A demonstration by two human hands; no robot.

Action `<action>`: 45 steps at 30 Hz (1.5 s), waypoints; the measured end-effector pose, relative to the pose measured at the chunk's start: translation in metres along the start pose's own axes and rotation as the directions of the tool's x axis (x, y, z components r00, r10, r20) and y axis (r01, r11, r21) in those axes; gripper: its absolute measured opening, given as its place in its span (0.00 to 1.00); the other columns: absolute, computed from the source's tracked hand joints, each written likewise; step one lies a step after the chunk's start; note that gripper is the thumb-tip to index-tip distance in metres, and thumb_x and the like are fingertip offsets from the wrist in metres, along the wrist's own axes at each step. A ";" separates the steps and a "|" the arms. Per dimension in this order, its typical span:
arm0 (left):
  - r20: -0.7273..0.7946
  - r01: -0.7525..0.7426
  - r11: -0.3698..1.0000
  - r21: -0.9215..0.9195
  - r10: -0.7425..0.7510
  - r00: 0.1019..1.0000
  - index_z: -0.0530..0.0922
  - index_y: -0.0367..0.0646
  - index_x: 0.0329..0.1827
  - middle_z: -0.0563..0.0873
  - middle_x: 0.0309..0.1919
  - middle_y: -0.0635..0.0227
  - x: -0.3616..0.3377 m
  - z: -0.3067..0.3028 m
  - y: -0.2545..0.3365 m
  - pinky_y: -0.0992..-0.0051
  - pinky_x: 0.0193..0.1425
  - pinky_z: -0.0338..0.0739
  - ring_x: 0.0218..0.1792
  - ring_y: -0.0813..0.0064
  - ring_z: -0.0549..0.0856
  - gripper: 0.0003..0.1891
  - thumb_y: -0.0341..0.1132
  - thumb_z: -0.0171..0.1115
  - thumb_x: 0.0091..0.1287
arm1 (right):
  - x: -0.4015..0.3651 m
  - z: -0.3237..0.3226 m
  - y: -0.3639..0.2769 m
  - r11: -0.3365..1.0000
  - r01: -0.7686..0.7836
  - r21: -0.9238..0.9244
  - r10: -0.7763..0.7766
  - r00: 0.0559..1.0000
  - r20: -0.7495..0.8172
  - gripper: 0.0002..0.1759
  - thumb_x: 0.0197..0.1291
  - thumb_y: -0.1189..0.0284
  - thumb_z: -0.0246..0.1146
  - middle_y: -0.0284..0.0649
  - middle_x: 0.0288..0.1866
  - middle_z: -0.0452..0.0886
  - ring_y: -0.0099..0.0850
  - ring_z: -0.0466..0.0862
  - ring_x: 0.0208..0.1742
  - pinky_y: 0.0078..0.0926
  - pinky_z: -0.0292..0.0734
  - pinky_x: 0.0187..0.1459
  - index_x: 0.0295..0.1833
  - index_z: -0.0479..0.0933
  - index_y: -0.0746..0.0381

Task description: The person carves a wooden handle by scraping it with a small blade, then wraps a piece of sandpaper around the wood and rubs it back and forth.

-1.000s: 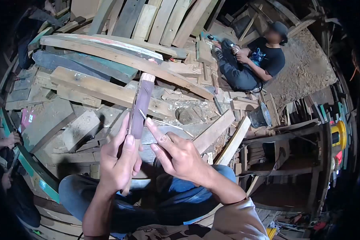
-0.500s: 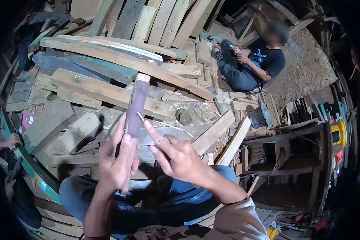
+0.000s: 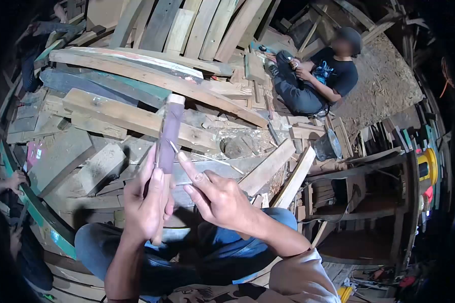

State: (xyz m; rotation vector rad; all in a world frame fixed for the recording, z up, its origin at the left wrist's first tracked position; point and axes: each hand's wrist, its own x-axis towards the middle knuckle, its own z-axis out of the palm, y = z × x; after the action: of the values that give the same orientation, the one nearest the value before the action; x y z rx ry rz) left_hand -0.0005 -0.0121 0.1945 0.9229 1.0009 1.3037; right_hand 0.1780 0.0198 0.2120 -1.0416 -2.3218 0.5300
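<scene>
My left hand (image 3: 144,204) is wrapped around the lower part of a wooden piece (image 3: 172,129), held upright and slightly tilted. Its surface is dark purple, with bare pale wood at the top end and more bare wood below the hand. In my closed right hand (image 3: 220,199) is a thin pointed blade (image 3: 174,147); the index finger stretches along it. The tip meets the purple surface near the middle. Most of this tool is hidden by the fingers and palm.
Long planks and beams (image 3: 136,116) lie in front. A person (image 3: 333,76) sits at the upper right, and another person's hand (image 3: 16,181) rests on a green-edged board (image 3: 38,212) at left. A dark bucket (image 3: 328,145) and a wooden shelf (image 3: 359,216) stand on the right.
The view has shifted slightly, moving the surroundings a little left. Both hands keep their grips, and the blade tip remains at nearly the same spot on the purple wood.
</scene>
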 end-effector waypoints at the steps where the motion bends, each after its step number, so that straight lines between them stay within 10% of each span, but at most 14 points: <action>1: -0.029 0.015 1.000 -0.015 -0.016 0.999 0.58 0.46 0.80 0.78 0.30 0.68 0.000 0.000 0.000 0.82 0.17 0.67 0.16 0.85 0.72 0.25 0.37 0.44 0.81 | 0.000 -0.001 0.000 1.000 0.001 -0.017 -0.001 1.000 0.022 0.34 0.68 0.69 0.62 0.50 0.23 0.74 0.48 0.79 0.19 0.45 0.77 0.24 0.79 0.60 0.53; 45: 0.011 0.040 0.999 0.033 -0.041 0.999 0.58 0.45 0.80 0.78 0.31 0.68 -0.004 0.002 0.008 0.82 0.18 0.68 0.17 0.85 0.73 0.26 0.38 0.45 0.81 | 0.004 -0.002 0.002 1.000 0.022 -0.022 -0.022 1.000 0.005 0.36 0.66 0.72 0.63 0.48 0.22 0.73 0.46 0.77 0.19 0.42 0.76 0.25 0.78 0.61 0.56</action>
State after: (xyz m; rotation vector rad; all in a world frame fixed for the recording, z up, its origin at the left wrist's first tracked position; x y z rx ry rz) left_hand -0.0011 -0.0152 0.2024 0.9296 1.0292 1.2501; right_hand 0.1780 0.0242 0.2134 -1.0252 -2.3453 0.5000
